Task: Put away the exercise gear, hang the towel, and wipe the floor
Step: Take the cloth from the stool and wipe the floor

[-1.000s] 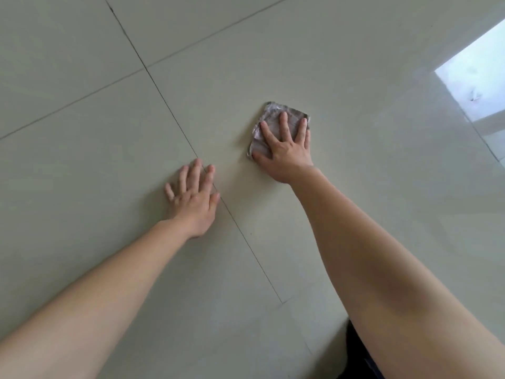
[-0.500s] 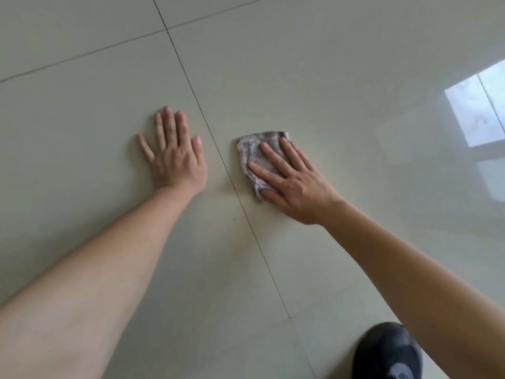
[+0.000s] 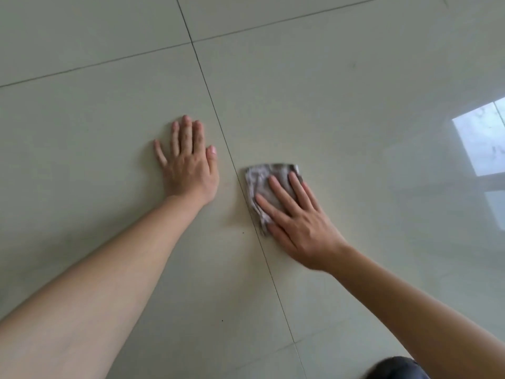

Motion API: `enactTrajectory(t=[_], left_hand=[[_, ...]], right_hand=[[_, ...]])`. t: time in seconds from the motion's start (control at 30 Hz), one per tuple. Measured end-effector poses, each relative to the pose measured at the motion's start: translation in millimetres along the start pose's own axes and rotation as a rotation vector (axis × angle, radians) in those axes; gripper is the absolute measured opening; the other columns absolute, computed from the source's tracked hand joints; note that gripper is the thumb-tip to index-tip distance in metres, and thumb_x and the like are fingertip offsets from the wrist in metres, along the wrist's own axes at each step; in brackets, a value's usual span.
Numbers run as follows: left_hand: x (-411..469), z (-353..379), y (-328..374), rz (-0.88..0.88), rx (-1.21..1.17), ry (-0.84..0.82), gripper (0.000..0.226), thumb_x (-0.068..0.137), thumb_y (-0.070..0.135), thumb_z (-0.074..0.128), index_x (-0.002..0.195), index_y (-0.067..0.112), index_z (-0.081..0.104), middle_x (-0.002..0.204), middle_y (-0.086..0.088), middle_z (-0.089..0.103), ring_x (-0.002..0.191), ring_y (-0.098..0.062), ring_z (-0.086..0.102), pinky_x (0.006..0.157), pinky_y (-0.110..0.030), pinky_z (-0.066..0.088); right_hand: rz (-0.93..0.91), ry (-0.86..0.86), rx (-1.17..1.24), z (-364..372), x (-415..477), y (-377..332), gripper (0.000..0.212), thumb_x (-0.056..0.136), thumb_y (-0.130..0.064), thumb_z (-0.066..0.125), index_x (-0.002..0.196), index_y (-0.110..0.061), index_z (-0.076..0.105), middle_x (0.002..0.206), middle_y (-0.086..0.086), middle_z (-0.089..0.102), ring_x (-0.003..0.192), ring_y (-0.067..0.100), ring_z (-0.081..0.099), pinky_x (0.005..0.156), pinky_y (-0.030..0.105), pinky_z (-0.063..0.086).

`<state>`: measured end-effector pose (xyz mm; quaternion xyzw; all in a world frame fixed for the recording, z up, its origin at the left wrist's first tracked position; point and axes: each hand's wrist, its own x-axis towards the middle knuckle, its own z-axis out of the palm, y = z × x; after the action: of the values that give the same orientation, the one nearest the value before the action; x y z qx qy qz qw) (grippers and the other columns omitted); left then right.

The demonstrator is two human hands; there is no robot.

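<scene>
Head view, down onto a pale tiled floor (image 3: pixel 355 105). Presses a crumpled grey cloth (image 3: pixel 259 178) flat to the tile with the right hand (image 3: pixel 300 231), fingers straight and spread over it, not curled round it. Rests the left hand (image 3: pixel 188 165) palm-down on bare tile at 9 o'clock of the cloth, fingers straight, holding nothing, parted from it by a dark grout line (image 3: pixel 202 69) along the cloth's left edge. Shows a bright window reflection (image 3: pixel 481 140) at 3 o'clock and dark clothing (image 3: pixel 396 369) at 5 o'clock.
</scene>
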<state>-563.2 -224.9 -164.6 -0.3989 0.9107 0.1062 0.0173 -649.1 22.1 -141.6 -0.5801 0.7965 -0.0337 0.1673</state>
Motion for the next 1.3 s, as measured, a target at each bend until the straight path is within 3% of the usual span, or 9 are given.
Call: enactTrajectory(t=[0.13,0.23,0.3,0.77,0.93,1.03,1.13,1.2,1.3], left_hand=[[27,-18,-2,0.014,-0.010,0.089,0.043,0.100,0.035,0.034,0.137,0.017,0.049,0.151,-0.010,0.039,0.132,-0.033,0.038,0.102,-0.051,0.027],[70,-23,-6,0.001,0.016,0.035,0.054,0.103,0.035,0.028,0.153,0.013,0.026,0.165,-0.012,0.009,0.151,-0.028,0.011,0.115,-0.056,0.012],[84,-19,-11,-0.004,0.018,-0.025,0.059,0.105,0.036,0.021,0.157,0.011,0.012,0.166,-0.007,-0.003,0.153,-0.021,-0.004,0.120,-0.057,0.000],[80,-2,-16,0.024,0.034,0.071,0.058,0.103,0.033,0.022,0.156,0.011,0.020,0.166,-0.006,0.010,0.153,-0.020,0.005,0.120,-0.057,0.005],[79,-3,-18,0.022,0.029,0.070,0.060,0.101,0.036,0.018,0.156,0.011,0.020,0.166,-0.006,0.010,0.153,-0.021,0.005,0.120,-0.058,0.004],[80,-3,-15,0.020,0.017,0.073,0.061,0.101,0.036,0.018,0.156,0.010,0.020,0.166,-0.007,0.010,0.153,-0.022,0.006,0.120,-0.058,0.004],[81,-4,-15,0.023,0.016,0.069,0.061,0.101,0.036,0.020,0.156,0.010,0.021,0.166,-0.008,0.011,0.153,-0.023,0.007,0.119,-0.059,0.004],[80,-4,-17,0.019,0.019,0.067,0.060,0.101,0.036,0.020,0.156,0.010,0.021,0.166,-0.008,0.011,0.153,-0.023,0.007,0.119,-0.059,0.005],[78,-6,-17,0.014,0.020,0.067,0.061,0.101,0.036,0.020,0.156,0.010,0.022,0.165,-0.008,0.012,0.153,-0.023,0.008,0.119,-0.060,0.006]], right_hand=[[-0.014,-0.065,-0.040,-4,-14,8,0.057,0.108,-0.049,0.028,0.161,-0.035,0.012,0.170,0.005,0.002,0.155,0.036,-0.010,0.126,0.052,0.006],[-0.018,-0.060,-0.057,-9,3,13,0.058,0.107,-0.052,0.026,0.160,-0.037,0.010,0.170,0.003,0.000,0.155,0.035,-0.011,0.126,0.050,0.004],[0.009,-0.042,-0.041,-11,24,13,0.058,0.106,-0.053,0.024,0.160,-0.038,0.011,0.170,0.002,0.000,0.155,0.035,-0.011,0.126,0.049,0.002],[0.195,-0.002,0.023,-75,304,28,0.057,0.105,-0.052,0.019,0.160,-0.042,0.008,0.170,0.001,-0.006,0.153,0.037,-0.015,0.124,0.047,-0.011],[0.234,0.062,0.008,-85,284,79,0.055,0.107,-0.049,0.026,0.159,-0.039,0.015,0.170,0.004,0.001,0.155,0.035,-0.009,0.125,0.044,-0.007],[0.502,0.077,0.036,-98,246,149,0.058,0.105,-0.053,0.027,0.160,-0.038,0.013,0.170,0.003,-0.001,0.155,0.035,-0.009,0.125,0.045,-0.007],[0.705,0.063,0.074,-99,233,172,0.063,0.103,-0.056,0.027,0.160,-0.036,0.011,0.170,0.006,-0.003,0.154,0.039,-0.009,0.125,0.047,-0.007],[0.679,0.102,0.072,-83,239,149,0.064,0.102,-0.053,0.027,0.161,-0.030,0.018,0.168,0.015,0.002,0.151,0.049,-0.004,0.123,0.053,-0.006],[0.409,0.155,0.035,-53,227,89,0.067,0.099,-0.053,0.021,0.158,-0.024,0.031,0.165,0.023,0.017,0.148,0.058,0.004,0.122,0.063,-0.001]])
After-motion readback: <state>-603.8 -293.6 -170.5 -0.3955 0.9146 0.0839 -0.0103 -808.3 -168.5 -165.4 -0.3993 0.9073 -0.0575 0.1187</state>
